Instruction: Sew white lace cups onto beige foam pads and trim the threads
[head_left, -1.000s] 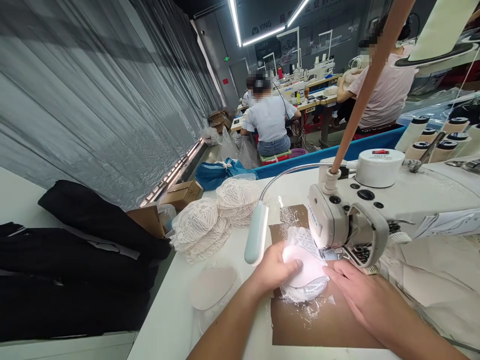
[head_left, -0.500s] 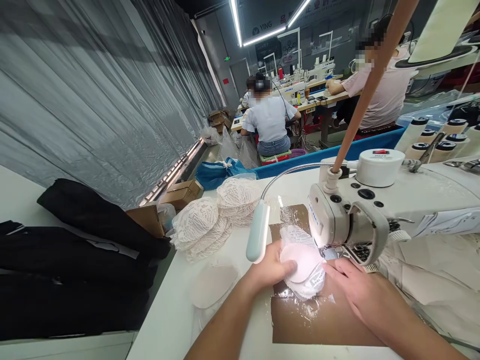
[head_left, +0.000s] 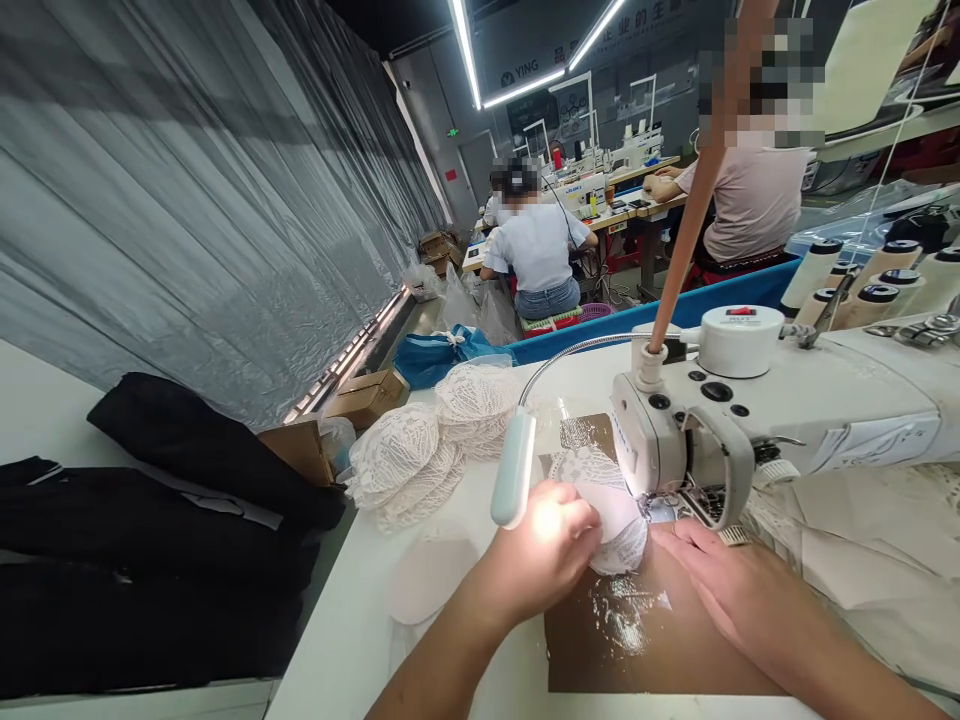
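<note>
A pale pink oval pad point(head_left: 611, 510) lies over white lace point(head_left: 624, 550) at the needle area of the white sewing machine point(head_left: 645, 430). My left hand point(head_left: 551, 545) is on the left side of the pad, its fingers curled and pressed together on the pad and lace. At the right edge of the lace, by the presser foot, rests my right hand point(head_left: 720, 575), its fingers stretched forward and lying flat. Brown sheeting point(head_left: 600, 650) covers the table under the work.
Stacks of lace cups point(head_left: 397, 450) and a loose pad point(head_left: 431, 575) lie on the left. A lamp point(head_left: 514, 470) hangs above my left hand. Thread cones point(head_left: 817, 275) stand behind the machine. Two seated people point(head_left: 544, 245) work farther back, beyond a blue barrier.
My left hand has turned over the pad, its fingers now curled on top and covering more of it. The pad and lace have rotated slightly. My right hand stays near the needle.
</note>
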